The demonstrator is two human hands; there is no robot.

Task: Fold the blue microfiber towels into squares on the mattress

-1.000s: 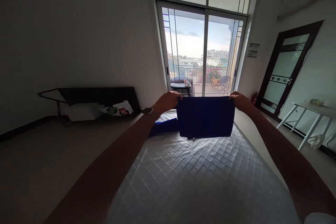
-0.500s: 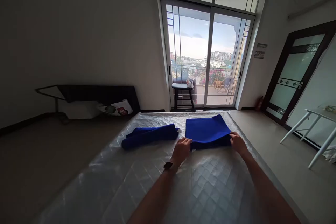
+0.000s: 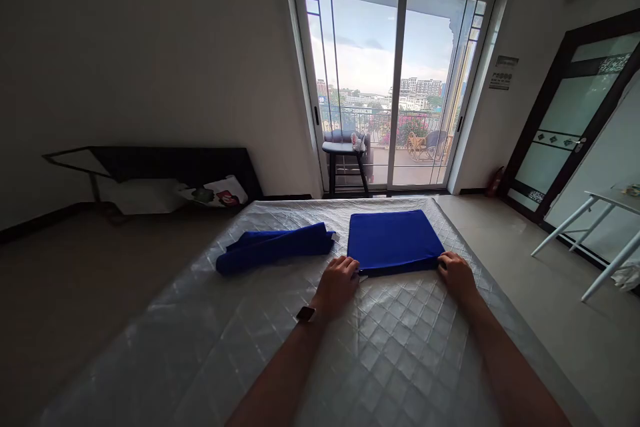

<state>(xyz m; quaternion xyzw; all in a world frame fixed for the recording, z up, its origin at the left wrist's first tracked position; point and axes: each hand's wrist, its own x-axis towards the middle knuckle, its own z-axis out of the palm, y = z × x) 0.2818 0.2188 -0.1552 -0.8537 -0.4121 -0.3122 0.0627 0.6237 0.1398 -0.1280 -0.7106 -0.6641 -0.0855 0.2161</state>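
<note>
A blue cloth [image 3: 395, 240], folded into a flat rectangle, lies on the plastic-covered mattress [image 3: 400, 340]. My left hand [image 3: 341, 280] grips its near left corner, fingers curled at the edge; a dark watch sits on that wrist. At the near right corner my right hand [image 3: 456, 275] pinches the same cloth. Between the two hands the near edge shows several dark layers. To the left, apart from my hands, lies a second blue cloth [image 3: 277, 248], loosely bundled with a small white tag at its right end.
Beyond the mattress stand a dark stool [image 3: 345, 148] and a sliding glass door [image 3: 395, 80]. A dark bench-like frame [image 3: 180, 163] with a printed bag [image 3: 220, 192] is against the left wall. At right are a white-legged table [image 3: 607, 197] and a fire extinguisher [image 3: 495, 181].
The folded cloth's raised near edge has come down, and the cloth now lies flatter and squarer. Both hands remain at its near corners. The camera view has tilted down slightly.
</note>
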